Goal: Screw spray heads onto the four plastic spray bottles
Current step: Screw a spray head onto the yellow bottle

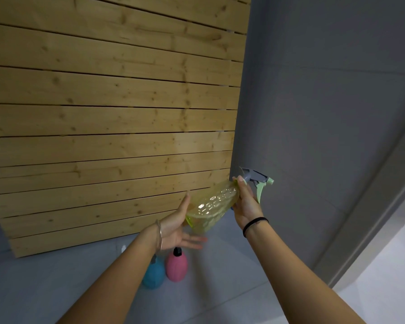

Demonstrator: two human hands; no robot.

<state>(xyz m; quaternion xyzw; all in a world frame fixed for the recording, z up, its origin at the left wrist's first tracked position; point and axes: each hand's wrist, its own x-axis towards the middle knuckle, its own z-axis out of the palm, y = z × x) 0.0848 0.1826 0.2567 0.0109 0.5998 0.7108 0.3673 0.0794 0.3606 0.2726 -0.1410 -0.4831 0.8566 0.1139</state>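
Observation:
A clear yellow spray bottle (211, 204) lies tilted in the air between my hands, its neck pointing up to the right. A grey and pale green spray head (257, 181) sits at that neck. My right hand (244, 202) is wrapped around the neck just below the head. My left hand (181, 226) is spread open under and against the bottle's base, fingers apart. Lower down, on the floor, stand a pink bottle (176, 267) with a black neck and a blue bottle (153, 275), partly hidden by my left forearm.
A wooden slatted panel (108, 127) leans against the grey wall (325, 101) on the left. The grey tiled floor (56, 281) runs below. A grey door frame (372, 218) slants along the right side.

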